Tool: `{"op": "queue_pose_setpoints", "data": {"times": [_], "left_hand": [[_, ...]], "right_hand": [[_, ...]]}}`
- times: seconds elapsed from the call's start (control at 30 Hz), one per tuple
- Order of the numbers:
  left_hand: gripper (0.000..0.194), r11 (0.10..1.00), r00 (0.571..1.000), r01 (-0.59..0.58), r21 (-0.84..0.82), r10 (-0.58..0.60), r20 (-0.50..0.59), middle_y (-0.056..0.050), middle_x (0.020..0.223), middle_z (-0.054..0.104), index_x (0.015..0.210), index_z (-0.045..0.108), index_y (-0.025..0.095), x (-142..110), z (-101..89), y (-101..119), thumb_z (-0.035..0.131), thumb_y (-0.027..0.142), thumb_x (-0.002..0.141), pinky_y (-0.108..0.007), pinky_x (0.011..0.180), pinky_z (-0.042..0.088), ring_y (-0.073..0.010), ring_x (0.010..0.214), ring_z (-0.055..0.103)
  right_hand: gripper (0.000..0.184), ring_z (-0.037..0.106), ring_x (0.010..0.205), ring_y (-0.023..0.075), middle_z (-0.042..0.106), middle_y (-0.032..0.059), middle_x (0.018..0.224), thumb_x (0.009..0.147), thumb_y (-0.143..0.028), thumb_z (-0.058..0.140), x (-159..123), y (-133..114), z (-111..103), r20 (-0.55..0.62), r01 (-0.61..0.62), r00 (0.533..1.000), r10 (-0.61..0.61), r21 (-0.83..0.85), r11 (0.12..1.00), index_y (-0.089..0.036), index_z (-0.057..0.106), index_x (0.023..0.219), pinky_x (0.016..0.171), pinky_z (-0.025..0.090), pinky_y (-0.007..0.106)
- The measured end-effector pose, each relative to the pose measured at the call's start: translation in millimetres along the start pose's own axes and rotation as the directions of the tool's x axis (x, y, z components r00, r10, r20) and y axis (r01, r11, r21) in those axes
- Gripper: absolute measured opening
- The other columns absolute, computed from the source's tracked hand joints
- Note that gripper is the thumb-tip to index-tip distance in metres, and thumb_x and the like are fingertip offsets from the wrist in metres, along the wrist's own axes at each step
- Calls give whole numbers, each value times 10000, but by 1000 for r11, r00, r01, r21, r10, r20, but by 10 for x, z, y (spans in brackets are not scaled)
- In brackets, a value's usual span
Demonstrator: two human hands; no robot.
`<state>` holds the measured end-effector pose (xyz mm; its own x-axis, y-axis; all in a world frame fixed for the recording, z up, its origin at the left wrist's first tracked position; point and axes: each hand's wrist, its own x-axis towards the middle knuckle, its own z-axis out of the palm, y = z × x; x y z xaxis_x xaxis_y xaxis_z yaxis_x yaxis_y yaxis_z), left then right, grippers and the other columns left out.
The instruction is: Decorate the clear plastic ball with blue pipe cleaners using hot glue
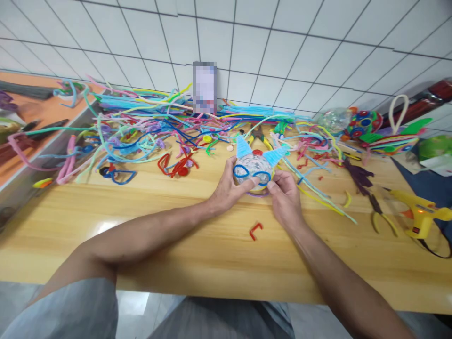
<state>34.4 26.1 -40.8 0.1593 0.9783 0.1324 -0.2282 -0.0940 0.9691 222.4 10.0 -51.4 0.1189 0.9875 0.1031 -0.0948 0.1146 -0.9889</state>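
Observation:
Between both hands is a round, clear craft ball (253, 165) with two light blue pointed ears, a red spot on top and blue pipe-cleaner loops on its front. My left hand (229, 187) grips its left side, the thumb lying across the front by the right loop. On the right side, my right hand (285, 195) pinches the ball's lower edge with thumb and curled fingers near the end of the blue loop. A bent red pipe-cleaner piece (255, 230) lies on the table below the hands.
A heap of coloured pipe cleaners (141, 127) runs along the tiled wall, where a phone (205, 89) leans. At the right lie pliers (379, 214), a yellow glue gun (422, 214) and a colourful craft with a loop (395, 139). Another pair of pliers (259, 135) sits behind the ball.

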Motion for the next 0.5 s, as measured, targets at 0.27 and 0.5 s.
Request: {"op": "queue_pose_setpoints", "data": {"times": [0.27,0.5], "left_hand": [[778,997,994,-21,79,29,-106,-103,1360,676,1357,468,247,75,-11,-60,883,588,795,-444,1093,588,-290,1239,697],[790,966,986,5,260,39,-165,-122,1364,667,1344,500,238,102,-15,-49,867,576,730,-521,1169,541,-338,1287,677]], "right_hand": [[358,552,671,133,686,16,1064,958,-508,778,-30,-193,-70,9,145,988,-152,-361,921,-264,663,1193,620,519,294],[320,664,1379,358,735,203,1444,1050,-232,717,-352,-722,90,554,627,746,-369,-771,109,-190,741,1366,1166,579,545]]}}
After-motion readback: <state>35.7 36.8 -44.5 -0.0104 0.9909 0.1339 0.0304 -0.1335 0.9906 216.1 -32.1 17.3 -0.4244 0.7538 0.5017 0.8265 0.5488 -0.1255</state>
